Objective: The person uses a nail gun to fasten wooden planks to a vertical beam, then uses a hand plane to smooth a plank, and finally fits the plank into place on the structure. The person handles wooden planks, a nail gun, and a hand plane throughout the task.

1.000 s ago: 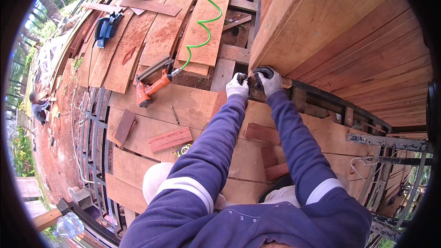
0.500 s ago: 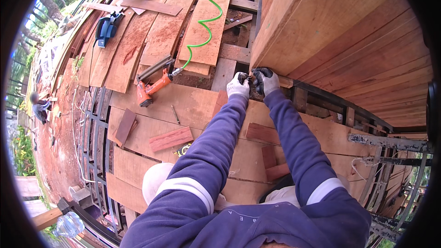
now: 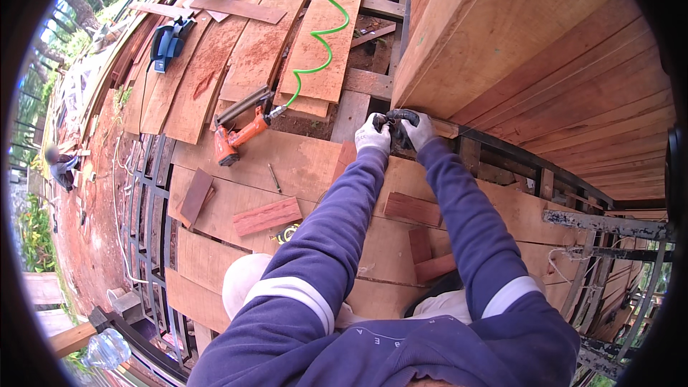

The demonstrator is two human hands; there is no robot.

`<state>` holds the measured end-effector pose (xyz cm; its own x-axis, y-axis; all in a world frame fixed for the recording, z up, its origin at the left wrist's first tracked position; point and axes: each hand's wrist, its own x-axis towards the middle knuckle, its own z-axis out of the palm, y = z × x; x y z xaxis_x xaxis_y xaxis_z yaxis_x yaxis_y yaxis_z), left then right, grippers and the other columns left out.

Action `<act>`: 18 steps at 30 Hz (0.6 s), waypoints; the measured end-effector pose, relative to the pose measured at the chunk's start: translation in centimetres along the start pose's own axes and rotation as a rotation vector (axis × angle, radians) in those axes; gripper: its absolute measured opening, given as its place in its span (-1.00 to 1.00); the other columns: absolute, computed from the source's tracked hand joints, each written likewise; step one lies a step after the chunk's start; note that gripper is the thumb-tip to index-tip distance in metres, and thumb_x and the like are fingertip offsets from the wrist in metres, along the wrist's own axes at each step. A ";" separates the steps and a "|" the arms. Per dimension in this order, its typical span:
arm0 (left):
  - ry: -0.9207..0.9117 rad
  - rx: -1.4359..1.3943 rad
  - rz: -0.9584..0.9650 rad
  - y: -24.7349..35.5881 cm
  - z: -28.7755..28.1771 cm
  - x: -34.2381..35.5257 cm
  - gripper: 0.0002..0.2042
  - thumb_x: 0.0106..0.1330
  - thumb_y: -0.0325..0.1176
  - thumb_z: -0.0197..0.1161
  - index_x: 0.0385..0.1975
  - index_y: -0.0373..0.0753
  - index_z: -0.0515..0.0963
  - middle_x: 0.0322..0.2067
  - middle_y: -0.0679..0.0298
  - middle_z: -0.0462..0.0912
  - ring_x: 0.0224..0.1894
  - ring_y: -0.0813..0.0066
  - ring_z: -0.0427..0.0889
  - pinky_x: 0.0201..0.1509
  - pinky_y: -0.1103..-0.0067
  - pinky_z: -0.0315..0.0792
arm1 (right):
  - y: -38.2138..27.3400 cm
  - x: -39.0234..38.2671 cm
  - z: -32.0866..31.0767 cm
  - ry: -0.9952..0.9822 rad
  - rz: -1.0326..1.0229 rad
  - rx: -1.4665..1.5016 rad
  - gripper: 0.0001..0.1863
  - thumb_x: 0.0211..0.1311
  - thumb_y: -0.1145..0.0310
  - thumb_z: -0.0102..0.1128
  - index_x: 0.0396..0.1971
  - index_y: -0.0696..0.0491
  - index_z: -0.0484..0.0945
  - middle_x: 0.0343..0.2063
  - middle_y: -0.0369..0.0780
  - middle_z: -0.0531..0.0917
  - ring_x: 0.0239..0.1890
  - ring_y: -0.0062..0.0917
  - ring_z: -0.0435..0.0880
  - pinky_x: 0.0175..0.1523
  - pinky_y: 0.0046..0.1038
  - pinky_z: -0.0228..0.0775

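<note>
My left hand (image 3: 373, 134) and my right hand (image 3: 413, 129), in white gloves with black fingers, are close together at the foot of a wooden panel wall (image 3: 523, 79). Both have their fingers curled, with the fingertips almost meeting; what they hold, if anything, is hidden among the dark glove fingers. Left of my hands an orange nail gun (image 3: 239, 137) lies on the boards, connected to a green coiled hose (image 3: 319, 32). Short reddish offcuts (image 3: 266, 216), a thin pencil-like item (image 3: 274, 178) and a tape measure (image 3: 289, 231) lie around my left forearm.
A blue power planer (image 3: 168, 43) rests on planks at upper left. A person (image 3: 61, 168) is on the dirt ground at far left. Metal framing (image 3: 147, 215) edges the boards on the left, with more bars (image 3: 605, 222) at right. A plastic bottle (image 3: 107, 350) is at bottom left.
My right hand has shifted slightly down, its curled dark fingers now reaching across toward my left hand. My left hand has moved very slightly right.
</note>
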<state>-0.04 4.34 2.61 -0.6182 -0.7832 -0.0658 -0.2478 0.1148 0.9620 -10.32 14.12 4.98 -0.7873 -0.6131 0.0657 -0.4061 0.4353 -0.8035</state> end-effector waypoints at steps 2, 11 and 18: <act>0.012 -0.017 0.009 -0.2 0.2 0.0 -0.88 0.21 -0.47 0.24 -0.26 -0.23 0.57 -0.38 0.13 0.70 -0.30 0.30 0.71 -0.15 0.49 0.52 | -0.4 -0.1 -0.6 -0.077 -0.015 -0.057 -0.68 0.12 0.38 0.22 -0.11 0.14 0.63 -0.22 -0.07 0.71 -0.14 -0.23 0.68 0.06 -0.37 0.48; 0.013 -0.004 -0.005 -0.1 -0.1 0.0 -0.86 0.21 -0.48 0.24 -0.24 -0.24 0.57 -0.38 0.11 0.69 -0.30 0.29 0.71 -0.14 0.48 0.51 | -5.8 0.3 -3.3 -0.368 -0.177 -0.549 -0.60 0.15 0.20 0.21 0.01 -0.10 0.58 -0.13 -0.15 0.68 -0.05 -0.25 0.64 0.09 -0.27 0.46; 0.009 -0.025 -0.010 0.1 -0.3 -0.1 -0.88 0.21 -0.47 0.24 -0.26 -0.24 0.58 -0.37 0.12 0.70 -0.29 0.27 0.70 -0.12 0.49 0.51 | -6.2 0.4 -3.5 -0.370 -0.247 -0.681 -0.61 0.20 0.08 0.18 0.01 -0.14 0.58 -0.11 -0.19 0.65 -0.02 -0.30 0.62 0.11 -0.29 0.44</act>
<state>0.21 4.27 2.83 -0.6090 -0.7897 -0.0736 -0.2352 0.0912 0.9677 -9.75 13.47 12.10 -0.4818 -0.8703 -0.1018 -0.8352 0.4913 -0.2471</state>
